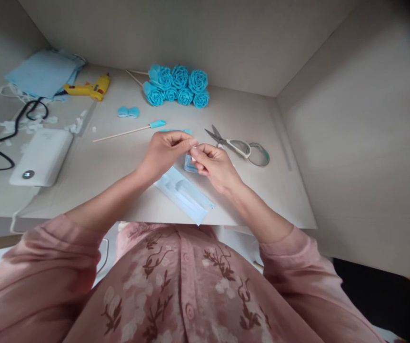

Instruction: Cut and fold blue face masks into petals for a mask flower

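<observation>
My left hand (171, 151) and my right hand (215, 163) meet over the table, fingertips pinched close together. A small white scrap (193, 153) shows between the right thumb and fingers; its kind is unclear. What the left fingertips pinch is too small to make out. Beneath the hands lies a folded light-blue piece (190, 165), partly covered by the fingers. Nearer to me is a cut strip of a blue face mask (186, 193), reaching the table's front edge. Scissors (238, 146) with pale handles lie half open, right of my right hand.
Several blue fabric roses (180, 76) on sticks lie at the back. A stick with a blue wrapped tip (157, 124) and a blue bow-shaped piece (128, 112) are left of centre. A yellow glue gun (90, 89), stacked masks (45, 74), white power bank (42, 157) and black cable (19, 119) occupy the left.
</observation>
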Tool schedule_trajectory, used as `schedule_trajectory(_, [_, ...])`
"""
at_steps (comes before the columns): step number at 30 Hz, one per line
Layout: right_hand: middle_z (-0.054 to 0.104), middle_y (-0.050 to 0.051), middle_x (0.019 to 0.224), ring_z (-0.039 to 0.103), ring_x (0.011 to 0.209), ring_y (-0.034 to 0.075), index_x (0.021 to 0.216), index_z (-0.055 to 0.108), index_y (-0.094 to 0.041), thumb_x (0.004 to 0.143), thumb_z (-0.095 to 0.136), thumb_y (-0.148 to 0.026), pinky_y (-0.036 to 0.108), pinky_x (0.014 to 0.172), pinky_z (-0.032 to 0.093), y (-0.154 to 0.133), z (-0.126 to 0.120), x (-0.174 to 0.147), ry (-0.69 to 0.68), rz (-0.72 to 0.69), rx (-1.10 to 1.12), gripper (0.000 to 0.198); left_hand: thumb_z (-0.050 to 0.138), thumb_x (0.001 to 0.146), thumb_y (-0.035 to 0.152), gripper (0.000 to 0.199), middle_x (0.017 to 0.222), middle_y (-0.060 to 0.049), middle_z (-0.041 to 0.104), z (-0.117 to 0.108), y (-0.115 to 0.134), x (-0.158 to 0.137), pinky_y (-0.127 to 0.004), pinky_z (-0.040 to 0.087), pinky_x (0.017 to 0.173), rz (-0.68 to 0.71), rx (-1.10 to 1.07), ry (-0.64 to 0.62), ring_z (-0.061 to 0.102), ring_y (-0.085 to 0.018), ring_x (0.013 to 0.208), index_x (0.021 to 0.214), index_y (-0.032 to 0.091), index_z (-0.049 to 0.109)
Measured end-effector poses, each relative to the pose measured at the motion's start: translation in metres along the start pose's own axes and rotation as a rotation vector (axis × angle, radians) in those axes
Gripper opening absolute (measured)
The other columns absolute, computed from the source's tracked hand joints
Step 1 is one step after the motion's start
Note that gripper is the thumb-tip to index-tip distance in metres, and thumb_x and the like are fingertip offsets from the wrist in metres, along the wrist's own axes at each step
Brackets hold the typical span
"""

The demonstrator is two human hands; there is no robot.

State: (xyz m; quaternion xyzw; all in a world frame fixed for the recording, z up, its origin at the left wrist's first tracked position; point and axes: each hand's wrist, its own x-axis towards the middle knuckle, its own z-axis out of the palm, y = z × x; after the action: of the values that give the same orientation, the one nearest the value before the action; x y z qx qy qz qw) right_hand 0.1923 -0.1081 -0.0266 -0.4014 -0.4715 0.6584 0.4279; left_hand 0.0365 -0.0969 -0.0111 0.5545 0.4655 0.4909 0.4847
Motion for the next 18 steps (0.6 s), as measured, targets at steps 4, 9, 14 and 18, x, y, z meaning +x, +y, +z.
schedule_trajectory(4, [0.059, -0.004, 0.067, 0.043, 0.05, 0.004, 0.077, 0.067, -0.019, 0.076, 0.078, -0.053, 0.02, 0.045, 0.034, 0.0, -0.001, 0.001, 0.019, -0.089, -0.047, 0.036, 0.063, 0.09, 0.033, 0.023, 0.088, -0.005, 0.069, -0.001, -0.001, -0.002, -0.028, 0.05, 0.076, -0.206, -0.361, -0.002, 0.063, -0.013, 0.076, 0.102, 0.015, 0.071])
schedule_trajectory(9, [0.072, -0.001, 0.083, 0.062, 0.07, 0.01, 0.1, 0.075, -0.025, 0.093, 0.062, -0.04, 0.026, 0.069, 0.052, 0.004, -0.007, 0.004, 0.143, -0.438, -0.455, 0.021, 0.056, 0.095, 0.034, 0.022, 0.092, -0.009, 0.07, 0.01, 0.007, -0.014, -0.033, 0.054, 0.088, -0.463, -0.672, -0.05, 0.067, -0.017, 0.088, 0.093, 0.014, 0.065])
schedule_trajectory(14, [0.078, 0.002, 0.094, 0.068, 0.088, 0.017, 0.106, 0.075, -0.026, 0.1, 0.054, -0.035, 0.037, 0.091, 0.049, 0.01, -0.014, 0.009, 0.172, -0.731, -0.94, 0.024, 0.05, 0.099, 0.039, 0.03, 0.086, -0.009, 0.067, 0.022, 0.012, -0.018, -0.032, 0.056, 0.085, -0.53, -0.77, 0.001, 0.067, -0.019, 0.091, 0.085, 0.016, 0.061])
schedule_trajectory(18, [0.077, 0.002, 0.096, 0.065, 0.093, 0.02, 0.104, 0.074, -0.025, 0.098, 0.058, -0.034, 0.039, 0.093, 0.045, 0.007, -0.013, 0.012, 0.172, -0.785, -1.084, 0.019, 0.04, 0.104, 0.03, 0.03, 0.074, -0.005, 0.06, 0.027, 0.019, -0.015, -0.025, 0.055, 0.075, -0.597, -0.964, 0.106, 0.064, -0.013, 0.074, 0.085, 0.015, 0.058])
